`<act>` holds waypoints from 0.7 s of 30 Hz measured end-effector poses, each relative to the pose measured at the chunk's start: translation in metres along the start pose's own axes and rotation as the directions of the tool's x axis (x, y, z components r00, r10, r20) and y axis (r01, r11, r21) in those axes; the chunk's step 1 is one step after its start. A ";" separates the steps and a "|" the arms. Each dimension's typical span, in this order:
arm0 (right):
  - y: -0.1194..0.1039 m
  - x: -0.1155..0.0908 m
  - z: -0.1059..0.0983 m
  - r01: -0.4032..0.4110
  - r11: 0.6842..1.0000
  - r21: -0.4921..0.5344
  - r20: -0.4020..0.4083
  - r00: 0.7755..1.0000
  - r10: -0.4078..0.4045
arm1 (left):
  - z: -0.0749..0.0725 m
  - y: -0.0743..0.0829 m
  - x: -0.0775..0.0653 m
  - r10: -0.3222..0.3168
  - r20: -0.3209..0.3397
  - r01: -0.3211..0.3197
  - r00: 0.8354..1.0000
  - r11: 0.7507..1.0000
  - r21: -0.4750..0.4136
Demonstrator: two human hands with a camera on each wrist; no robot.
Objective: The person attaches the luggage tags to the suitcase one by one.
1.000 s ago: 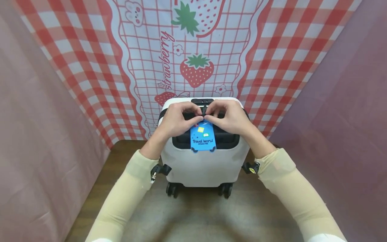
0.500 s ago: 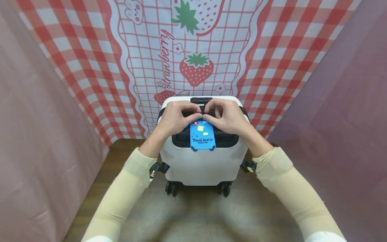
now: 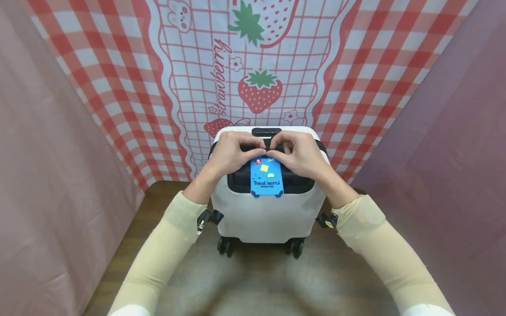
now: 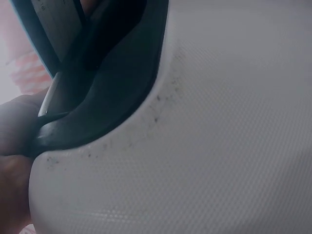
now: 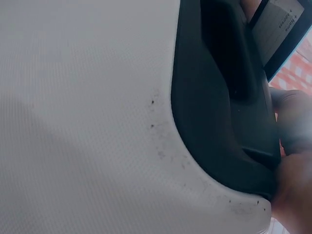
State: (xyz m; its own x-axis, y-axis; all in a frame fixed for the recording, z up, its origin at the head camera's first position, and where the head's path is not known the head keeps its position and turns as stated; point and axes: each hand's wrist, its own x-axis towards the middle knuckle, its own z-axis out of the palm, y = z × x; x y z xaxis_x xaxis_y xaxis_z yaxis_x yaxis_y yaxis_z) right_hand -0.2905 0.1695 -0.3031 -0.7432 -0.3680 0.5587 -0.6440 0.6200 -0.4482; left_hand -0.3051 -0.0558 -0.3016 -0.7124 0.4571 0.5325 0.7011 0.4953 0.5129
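Observation:
A white hard-shell suitcase (image 3: 266, 219) stands upright in the head view, its black handle recess (image 3: 239, 182) facing up. A blue luggage tag (image 3: 267, 181) hangs over that recess, printed "Travel World". My left hand (image 3: 230, 152) and right hand (image 3: 303, 152) meet above the tag, thumb and forefinger of each pinching at its dark strap, which the fingertips mostly hide. In the left wrist view part of the left hand (image 4: 17, 156) shows by the suitcase's edge. The right wrist view shows the tag's label side (image 5: 282, 31), with part of the right hand (image 5: 295, 151) nearby.
A red-and-white strawberry-print cloth (image 3: 189, 79) hangs right behind the suitcase. Pink curtains (image 3: 51, 175) close in both sides. Below lies a brown wooden surface (image 3: 253, 285) under the black wheels (image 3: 225, 245). A black lock (image 3: 265, 131) sits on the suitcase's far edge.
Both hands stay together above the tag with only slight finger shifts. The dark strap end that stood up between the fingertips a second ago shows less now. The view shifts slightly.

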 end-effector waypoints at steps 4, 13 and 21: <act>0.000 -0.001 0.001 0.018 1.000 0.003 -0.017 1.000 -0.018 | 0.001 0.001 0.000 0.002 0.002 -0.002 1.000 1.000 0.011; 0.003 -0.003 0.001 0.103 0.993 0.056 -0.059 0.993 -0.100 | 0.003 0.000 -0.002 -0.010 -0.021 0.010 1.000 1.000 -0.012; 0.000 0.011 -0.010 -0.215 0.950 0.226 0.157 0.971 0.182 | 0.007 0.001 -0.004 0.003 -0.054 -0.005 0.999 0.999 -0.046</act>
State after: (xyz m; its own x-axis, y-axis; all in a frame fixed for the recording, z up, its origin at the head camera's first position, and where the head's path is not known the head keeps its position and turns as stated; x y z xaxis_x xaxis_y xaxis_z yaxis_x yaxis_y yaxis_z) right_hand -0.2967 0.1728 -0.2898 -0.8672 -0.3529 0.3514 -0.4933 0.5116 -0.7035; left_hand -0.3022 -0.0524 -0.3078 -0.7080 0.4181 0.5691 0.7053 0.4587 0.5405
